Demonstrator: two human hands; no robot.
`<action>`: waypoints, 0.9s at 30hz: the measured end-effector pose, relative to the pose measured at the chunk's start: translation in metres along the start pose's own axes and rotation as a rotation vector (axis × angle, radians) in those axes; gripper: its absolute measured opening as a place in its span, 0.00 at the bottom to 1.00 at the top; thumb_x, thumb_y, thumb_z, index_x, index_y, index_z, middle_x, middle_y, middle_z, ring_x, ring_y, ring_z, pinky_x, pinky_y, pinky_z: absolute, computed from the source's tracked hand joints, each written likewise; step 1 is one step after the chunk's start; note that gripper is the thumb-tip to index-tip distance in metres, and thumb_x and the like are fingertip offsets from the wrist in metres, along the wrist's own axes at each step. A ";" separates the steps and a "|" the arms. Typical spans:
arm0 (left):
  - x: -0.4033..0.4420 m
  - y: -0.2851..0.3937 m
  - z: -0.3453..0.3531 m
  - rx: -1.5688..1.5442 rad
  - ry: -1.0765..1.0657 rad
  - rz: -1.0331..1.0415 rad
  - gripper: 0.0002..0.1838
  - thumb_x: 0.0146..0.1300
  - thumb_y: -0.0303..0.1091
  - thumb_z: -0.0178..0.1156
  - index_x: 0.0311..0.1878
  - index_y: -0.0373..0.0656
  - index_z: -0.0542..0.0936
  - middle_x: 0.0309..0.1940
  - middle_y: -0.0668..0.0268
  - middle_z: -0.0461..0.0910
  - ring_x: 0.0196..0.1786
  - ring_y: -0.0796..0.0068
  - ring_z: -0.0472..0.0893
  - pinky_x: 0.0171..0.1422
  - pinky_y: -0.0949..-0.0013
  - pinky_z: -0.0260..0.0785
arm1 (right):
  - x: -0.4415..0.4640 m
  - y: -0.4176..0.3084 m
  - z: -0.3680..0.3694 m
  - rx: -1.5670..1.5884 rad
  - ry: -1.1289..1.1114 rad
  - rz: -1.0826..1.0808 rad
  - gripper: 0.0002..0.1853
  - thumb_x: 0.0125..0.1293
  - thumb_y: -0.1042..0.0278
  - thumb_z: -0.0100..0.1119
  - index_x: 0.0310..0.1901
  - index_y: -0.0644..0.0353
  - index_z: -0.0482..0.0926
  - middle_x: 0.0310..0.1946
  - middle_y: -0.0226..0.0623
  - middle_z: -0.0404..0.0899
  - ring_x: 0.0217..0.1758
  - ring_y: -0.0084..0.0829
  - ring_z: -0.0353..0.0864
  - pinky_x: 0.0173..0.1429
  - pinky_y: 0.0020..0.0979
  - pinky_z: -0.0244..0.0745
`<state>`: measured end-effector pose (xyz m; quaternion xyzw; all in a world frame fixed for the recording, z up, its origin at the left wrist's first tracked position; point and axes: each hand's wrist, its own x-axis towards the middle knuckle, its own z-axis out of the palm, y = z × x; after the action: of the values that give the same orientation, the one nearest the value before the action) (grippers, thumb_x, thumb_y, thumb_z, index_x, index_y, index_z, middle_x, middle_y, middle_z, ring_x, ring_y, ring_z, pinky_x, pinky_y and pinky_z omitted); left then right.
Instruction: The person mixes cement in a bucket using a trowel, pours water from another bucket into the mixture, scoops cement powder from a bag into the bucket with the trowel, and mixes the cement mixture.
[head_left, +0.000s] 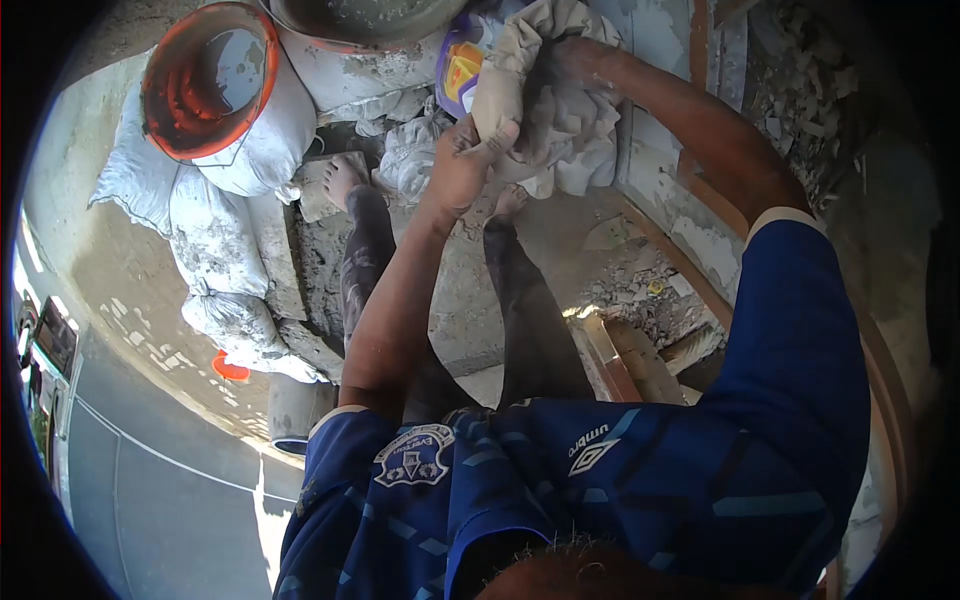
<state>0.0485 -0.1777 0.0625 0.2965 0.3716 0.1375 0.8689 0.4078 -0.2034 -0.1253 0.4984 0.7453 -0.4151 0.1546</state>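
Note:
My left hand is closed on the rolled rim of a dusty cement sack, with the thumb pressed over the fold. The sack stands upright and its mouth faces me. Into that mouth reaches my right hand; its fingers are hidden in the shadow inside. Purple and yellow printed plastic shows beside the sack's left side. Loose, crumpled sacking hangs at the front of the sack, above the floor near my feet.
An orange bucket with pale residue rests on filled white sacks at the left. Behind it stands a wide grey basin. Rubble and wooden boards lie at the right. A grey cylindrical container stands lower left.

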 end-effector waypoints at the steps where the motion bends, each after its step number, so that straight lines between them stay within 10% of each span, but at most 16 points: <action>1: 0.002 -0.003 -0.002 -0.057 0.043 0.022 0.20 0.69 0.40 0.62 0.56 0.35 0.78 0.46 0.68 0.81 0.47 0.79 0.78 0.55 0.72 0.68 | 0.000 -0.008 -0.008 -0.174 -0.017 -0.077 0.18 0.67 0.71 0.53 0.58 0.62 0.71 0.54 0.39 0.75 0.59 0.35 0.74 0.64 0.36 0.69; 6: 0.007 -0.006 -0.035 -0.090 0.081 0.038 0.23 0.70 0.43 0.60 0.58 0.32 0.77 0.50 0.64 0.81 0.53 0.76 0.77 0.63 0.71 0.65 | 0.015 0.010 0.015 -0.275 0.706 -0.662 0.10 0.63 0.64 0.58 0.42 0.58 0.80 0.41 0.36 0.78 0.46 0.38 0.78 0.55 0.38 0.73; 9: 0.005 0.002 -0.029 -0.101 0.061 0.053 0.23 0.70 0.41 0.60 0.58 0.32 0.77 0.50 0.65 0.81 0.54 0.76 0.77 0.62 0.71 0.65 | 0.068 0.043 0.057 -0.176 -0.275 -0.026 0.11 0.60 0.66 0.59 0.44 0.59 0.78 0.40 0.34 0.77 0.50 0.36 0.77 0.55 0.37 0.72; 14: 0.008 -0.009 -0.035 0.037 -0.005 0.036 0.23 0.69 0.39 0.62 0.60 0.33 0.76 0.51 0.66 0.81 0.53 0.77 0.77 0.61 0.71 0.66 | 0.031 -0.009 -0.005 -0.492 -0.091 -0.582 0.12 0.58 0.66 0.59 0.43 0.58 0.78 0.42 0.34 0.76 0.51 0.36 0.76 0.55 0.36 0.72; 20: 0.005 -0.006 -0.026 -0.085 0.081 0.035 0.24 0.66 0.38 0.65 0.59 0.32 0.76 0.51 0.65 0.81 0.51 0.78 0.77 0.58 0.72 0.67 | -0.008 -0.081 -0.081 -0.520 -0.489 -0.338 0.19 0.62 0.65 0.59 0.54 0.60 0.77 0.50 0.40 0.75 0.59 0.37 0.73 0.60 0.36 0.72; 27: 0.013 -0.014 -0.024 -0.116 0.337 0.178 0.19 0.68 0.38 0.63 0.54 0.32 0.79 0.43 0.65 0.83 0.42 0.78 0.81 0.47 0.74 0.72 | -0.068 -0.118 -0.114 0.042 -0.151 0.248 0.33 0.73 0.35 0.41 0.56 0.61 0.78 0.44 0.45 0.81 0.42 0.35 0.84 0.50 0.39 0.78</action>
<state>0.0399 -0.1729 0.0337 0.2503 0.4756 0.2829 0.7944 0.3574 -0.1761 0.0425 0.5572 0.6553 -0.4445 0.2499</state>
